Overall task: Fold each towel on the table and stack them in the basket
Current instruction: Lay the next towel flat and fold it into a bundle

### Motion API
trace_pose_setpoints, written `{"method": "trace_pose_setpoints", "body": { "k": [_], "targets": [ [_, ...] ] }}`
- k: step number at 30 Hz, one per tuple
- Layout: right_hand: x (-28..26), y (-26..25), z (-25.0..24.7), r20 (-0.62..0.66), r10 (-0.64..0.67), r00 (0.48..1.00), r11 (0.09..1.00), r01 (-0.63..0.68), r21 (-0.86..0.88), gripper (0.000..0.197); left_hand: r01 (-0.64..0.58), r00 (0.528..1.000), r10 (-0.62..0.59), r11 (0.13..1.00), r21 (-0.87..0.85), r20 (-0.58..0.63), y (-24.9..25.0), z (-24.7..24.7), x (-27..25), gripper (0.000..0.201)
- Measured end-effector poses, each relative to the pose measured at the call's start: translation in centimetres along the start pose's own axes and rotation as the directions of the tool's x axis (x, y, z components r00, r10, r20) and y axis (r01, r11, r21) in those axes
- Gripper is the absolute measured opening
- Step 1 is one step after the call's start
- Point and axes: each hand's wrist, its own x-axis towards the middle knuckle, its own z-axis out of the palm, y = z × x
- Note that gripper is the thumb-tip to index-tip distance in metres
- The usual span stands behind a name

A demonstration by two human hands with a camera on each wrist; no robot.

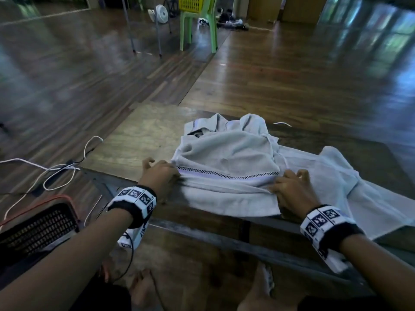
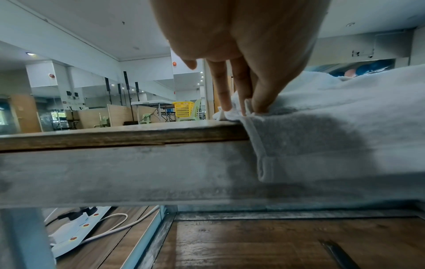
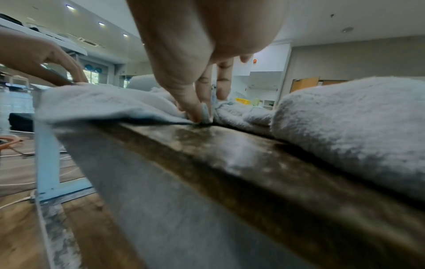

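A grey towel with a checked stripe (image 1: 226, 176) lies rumpled on the low wooden table (image 1: 143, 135), its near edge hanging over the front. My left hand (image 1: 161, 176) pinches its left end (image 2: 243, 111) between thumb and fingers. At the towel's right end my right hand (image 1: 289, 187) pinches a fold (image 3: 202, 112) the same way. A second grey towel (image 1: 359, 187) is spread out on the table to the right, partly under the first. The dark mesh basket with a red rim (image 1: 38, 225) stands on the floor at the lower left.
White and black cables (image 1: 58, 173) and a power strip (image 2: 76, 225) lie on the wooden floor left of the table. A green chair (image 1: 197, 21) carrying a yellow basket (image 1: 190, 2) stands far behind. My bare feet (image 1: 143, 286) are under the table's front edge.
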Motion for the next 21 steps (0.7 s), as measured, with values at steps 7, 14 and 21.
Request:
{"method": "trace_pose_setpoints", "body": {
  "k": [7,14,21],
  "targets": [
    [2.5,1.2,-1.6,0.243,0.150,0.958,0.989,-0.143,-0.045,0.024,0.040,0.999,-0.040,0.999,-0.002,0.033,2.1,-0.8,3.0,0.030],
    [2.2,1.4,-2.7,0.162,0.211,0.964,0.977,-0.212,-0.009,0.020,0.030,1.000,-0.030,1.000,0.004,0.005,1.0,-2.4,3.0,0.014],
    [-0.6,0.4,-4.1,-0.274,0.159,0.948,0.983,-0.125,0.137,0.015,-0.127,0.918,0.091,0.990,-0.067,-0.386,-1.6,-1.7,-1.2,0.015]
  ]
}}
